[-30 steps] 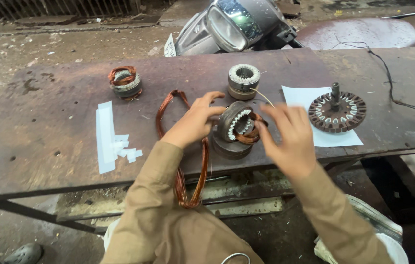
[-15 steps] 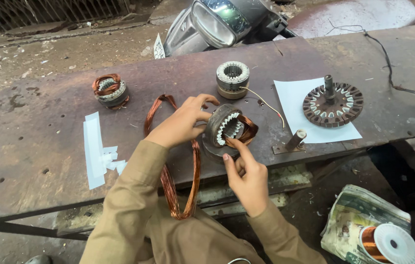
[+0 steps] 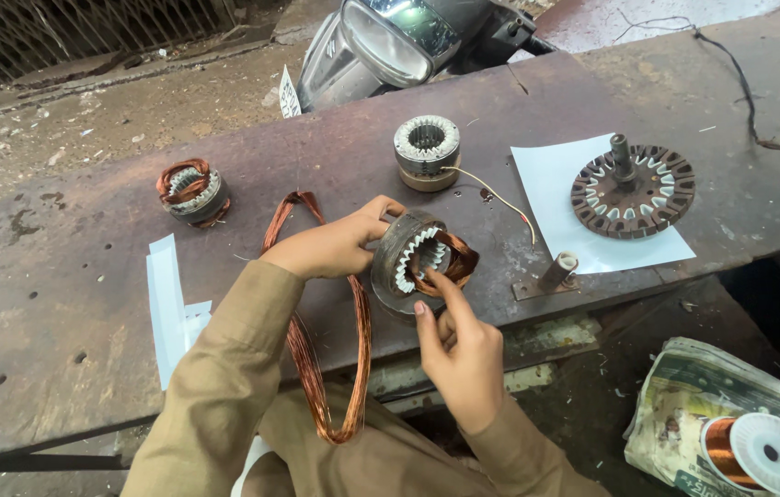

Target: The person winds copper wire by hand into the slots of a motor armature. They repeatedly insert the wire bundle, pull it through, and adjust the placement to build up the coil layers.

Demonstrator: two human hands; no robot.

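Observation:
My left hand [image 3: 335, 247] grips the rim of a small round stator [image 3: 406, 267] tipped on its edge near the front of the rusty metal table [image 3: 50, 313]. My right hand [image 3: 454, 345] comes from below with its index finger pushed into the stator's slots, against the copper coil [image 3: 450, 262] that bulges out on the right side. A long loop of copper wire [image 3: 330, 359] lies under my left forearm and hangs over the table's front edge.
A wound stator [image 3: 189, 190] sits at the left, a bare stator [image 3: 427, 150] with a wire lead behind. A large flat stator with shaft [image 3: 631, 189] rests on white paper. White paper strips [image 3: 169, 304], a small post bracket [image 3: 551, 274], a wire spool [image 3: 762, 453], a scooter [image 3: 390, 37].
My right hand has drawn back from the right side of the stator to below it, and its finger now pokes into the slots. My left hand keeps its hold.

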